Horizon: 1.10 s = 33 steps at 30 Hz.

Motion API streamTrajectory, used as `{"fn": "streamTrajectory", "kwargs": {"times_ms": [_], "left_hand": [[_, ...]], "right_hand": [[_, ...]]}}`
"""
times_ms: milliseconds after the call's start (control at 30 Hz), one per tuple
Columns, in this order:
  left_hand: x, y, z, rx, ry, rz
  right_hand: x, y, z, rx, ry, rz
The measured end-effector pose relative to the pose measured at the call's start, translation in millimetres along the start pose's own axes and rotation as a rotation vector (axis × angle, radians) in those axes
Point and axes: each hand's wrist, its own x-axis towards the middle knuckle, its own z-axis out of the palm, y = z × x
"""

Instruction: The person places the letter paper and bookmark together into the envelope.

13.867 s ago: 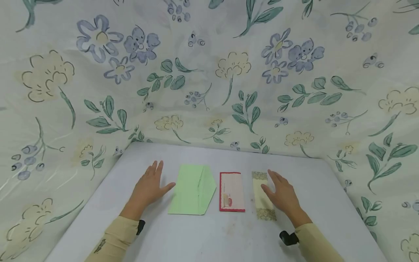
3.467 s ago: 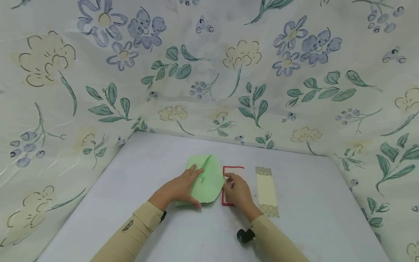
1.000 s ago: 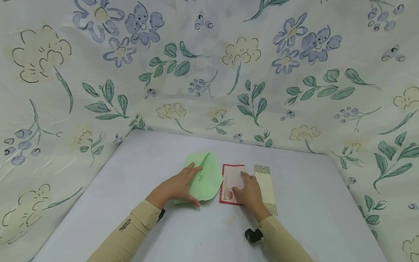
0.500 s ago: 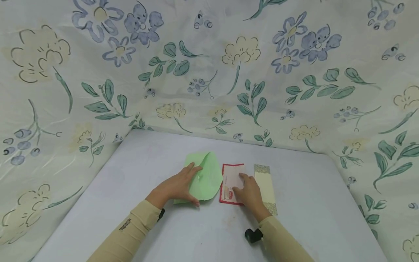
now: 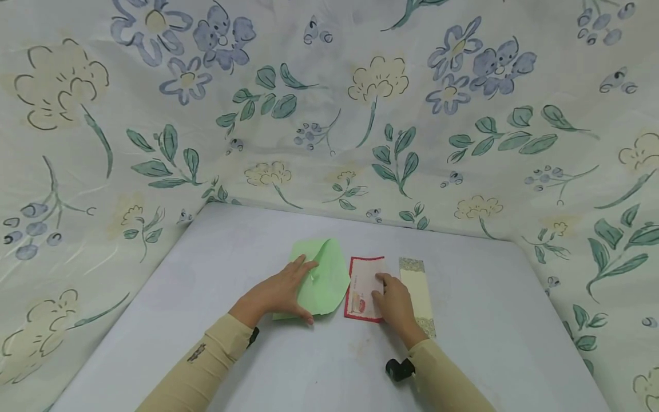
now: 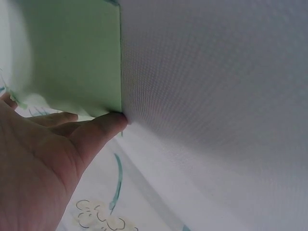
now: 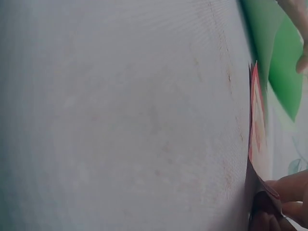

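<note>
My left hand (image 5: 278, 293) lies with spread, straight fingers over a light green paper envelope (image 5: 332, 283), whose flap side points right and gapes a little near the top. In the left wrist view the thumb of that hand (image 6: 53, 154) touches the corner of the envelope (image 6: 72, 53). At the envelope's right tip lies a pale pink card (image 5: 364, 286) with a red border and a small red print. My right hand (image 5: 396, 300) pinches its right edge. The right wrist view has the card (image 7: 258, 127) bending up between the fingers (image 7: 291, 185).
Right of the card, a cream strip (image 5: 416, 289) with glittery gold ends lies partly behind my right hand. All of it sits on a white table (image 5: 309, 372). Behind rises a floral cloth (image 5: 329, 114), which also hangs along both sides.
My right hand has gone from the envelope's right tip to the card's right edge, and its fingertips have drawn together there. Earlier, the hands lay apart and the envelope was flat. The left hand stays put.
</note>
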Motion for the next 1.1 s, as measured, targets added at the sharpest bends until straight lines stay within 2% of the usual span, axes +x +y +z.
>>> {"fn": "streamTrajectory", "kwargs": {"times_ms": [367,733,1100], "left_hand": [[-0.6,0.3,-1.0,-0.004,-0.001,-0.007],[-1.0,0.4,-1.2,-0.010,0.001,0.003],[-1.3,0.0,-1.9,0.000,0.002,0.006]], "right_hand": [[1.2,0.2,0.8,-0.003,0.045,0.012],[3.2,1.8,0.2,0.039,0.057,0.039],[2.1,1.4,-2.9,0.055,0.078,0.012]]}}
